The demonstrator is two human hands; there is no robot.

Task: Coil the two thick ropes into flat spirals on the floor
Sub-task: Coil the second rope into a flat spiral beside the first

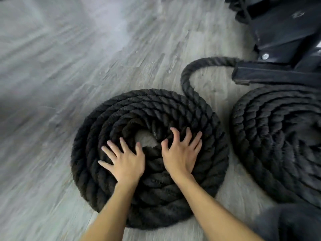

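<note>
A thick black twisted rope lies wound in a flat spiral [139, 108] on the grey plank floor, with a small gap of bare floor at its centre. My left hand [124, 160] presses flat on the inner turns, fingers spread. My right hand [181, 151] rests just right of the centre, fingers spread and slightly bent on the rope. The rope's free tail [191, 73] curves up from the spiral's right side toward a black frame. A second coiled rope [278, 136] lies at the right, cut off by the frame edge.
A black metal equipment base [271, 73] with a bolt stands at the upper right, its foot just above the second coil. Grey wood-look floor [52, 84] stretches to the left and behind. A dark blurred shape fills the bottom right corner.
</note>
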